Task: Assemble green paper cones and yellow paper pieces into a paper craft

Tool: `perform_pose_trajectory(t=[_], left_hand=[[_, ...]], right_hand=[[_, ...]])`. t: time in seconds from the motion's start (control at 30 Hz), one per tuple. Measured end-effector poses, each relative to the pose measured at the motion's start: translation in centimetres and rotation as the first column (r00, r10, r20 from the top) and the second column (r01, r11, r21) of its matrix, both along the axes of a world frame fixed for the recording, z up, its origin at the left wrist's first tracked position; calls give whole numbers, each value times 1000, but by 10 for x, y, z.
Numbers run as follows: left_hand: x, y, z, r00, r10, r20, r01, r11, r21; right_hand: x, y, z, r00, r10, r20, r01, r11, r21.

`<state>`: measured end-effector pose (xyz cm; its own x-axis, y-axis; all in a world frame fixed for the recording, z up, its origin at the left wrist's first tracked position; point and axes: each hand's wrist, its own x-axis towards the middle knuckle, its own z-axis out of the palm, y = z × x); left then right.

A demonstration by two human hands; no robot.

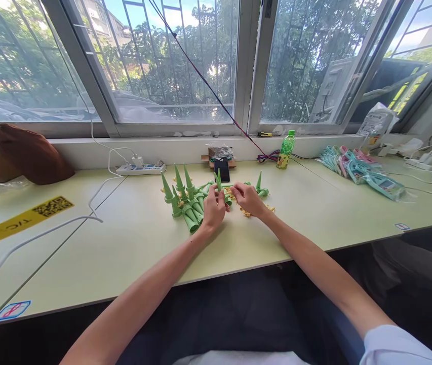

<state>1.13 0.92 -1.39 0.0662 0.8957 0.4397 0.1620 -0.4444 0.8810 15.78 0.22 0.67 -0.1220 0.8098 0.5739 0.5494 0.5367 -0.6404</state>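
My left hand (213,210) is closed around a green pointed plastic piece (219,180), its tip standing up above the fingers. Close to its right, my right hand (250,199) has its fingers pinched together; whatever is between them is too small to make out. Small yellow pieces (246,213) lie scattered on the table beneath and around the right hand. Left of my hands is a group of green cone-topped pieces (178,180), several upright, with green tubes (190,221) lying in front. Another upright green cone (259,181) stands beyond the right hand.
Behind the hands, a dark phone (222,169) leans near a small cardboard box (205,158). A green drink bottle (286,150) stands by the sill. Bagged pastel items (358,167) lie at right; a power strip (143,168) and white cable (48,237) are at left.
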Motion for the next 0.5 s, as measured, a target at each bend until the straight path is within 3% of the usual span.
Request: perform_pose_trajectory(t=[0.37,0.5], left_hand=[[-1,0,-1,1000,-8,-1,8,1000,5],[0,-1,1,1000,-15,13,15,1000,-18]], right_hand=[[0,2,-1,999,-26,35,26,1000,12],[-1,1,-1,999,-22,-26,22,1000,15]])
